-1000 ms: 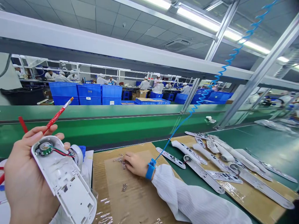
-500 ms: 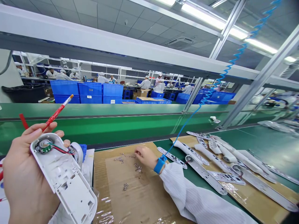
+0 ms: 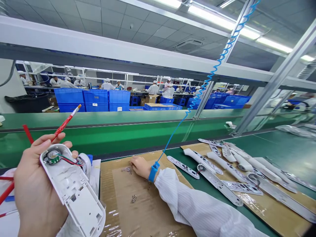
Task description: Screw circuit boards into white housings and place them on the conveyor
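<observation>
Left hand (image 3: 37, 184): I've got the white housing (image 3: 81, 204) in it, open side facing the camera, green board and wires showing at the upper end. Fingers wrapped around the housing, red brush (image 3: 66, 123) pinched by thumb and fingers, tip up and to the right. Housing sits off the left edge of the near cardboard (image 3: 107, 200), lower end over that edge in view.

Right hand (image 3: 140, 167): down near the far edge of the near cardboard, fingers curled, beside the far screws (image 3: 126, 170). Can't tell if they pinch anything. Blue wrist strap (image 3: 153, 171) on that wrist, corded upward. Near screws (image 3: 134, 198) lie closer to me, mid-sheet.

White handle parts (image 3: 221, 186) spread over the far cardboard (image 3: 261, 209), some past its left edge on the green table (image 3: 278, 144).
</observation>
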`<action>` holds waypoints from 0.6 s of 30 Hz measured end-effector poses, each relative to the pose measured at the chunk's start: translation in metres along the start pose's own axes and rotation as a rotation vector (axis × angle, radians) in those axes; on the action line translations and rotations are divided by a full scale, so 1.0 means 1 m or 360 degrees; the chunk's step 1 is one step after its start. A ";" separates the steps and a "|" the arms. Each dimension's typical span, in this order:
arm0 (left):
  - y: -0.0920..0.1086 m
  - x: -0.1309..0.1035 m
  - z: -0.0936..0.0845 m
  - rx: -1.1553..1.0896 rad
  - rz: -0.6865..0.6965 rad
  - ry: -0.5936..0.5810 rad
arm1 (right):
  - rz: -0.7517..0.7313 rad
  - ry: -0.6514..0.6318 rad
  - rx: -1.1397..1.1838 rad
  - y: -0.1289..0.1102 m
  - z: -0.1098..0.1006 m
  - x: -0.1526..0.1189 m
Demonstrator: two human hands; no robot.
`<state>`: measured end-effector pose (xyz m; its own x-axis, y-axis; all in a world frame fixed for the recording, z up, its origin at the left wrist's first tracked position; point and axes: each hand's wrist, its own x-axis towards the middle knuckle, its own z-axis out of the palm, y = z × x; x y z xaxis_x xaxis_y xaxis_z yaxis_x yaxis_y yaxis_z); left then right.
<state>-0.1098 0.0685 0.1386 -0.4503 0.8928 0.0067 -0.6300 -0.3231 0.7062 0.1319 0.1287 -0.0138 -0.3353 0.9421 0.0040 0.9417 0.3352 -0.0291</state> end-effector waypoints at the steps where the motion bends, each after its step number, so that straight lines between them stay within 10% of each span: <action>1: 0.000 0.000 0.000 -0.0001 -0.0004 -0.0004 | -0.0027 -0.0026 -0.0014 0.001 -0.001 0.000; 18: -0.006 0.005 -0.007 -0.0044 0.0028 -0.0019 | 0.0361 0.0083 -0.0219 0.009 -0.002 -0.069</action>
<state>-0.1127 0.0724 0.1293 -0.4538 0.8907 0.0275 -0.6396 -0.3470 0.6860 0.1640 0.0668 -0.0126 -0.1167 0.9911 0.0643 0.9888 0.1099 0.1012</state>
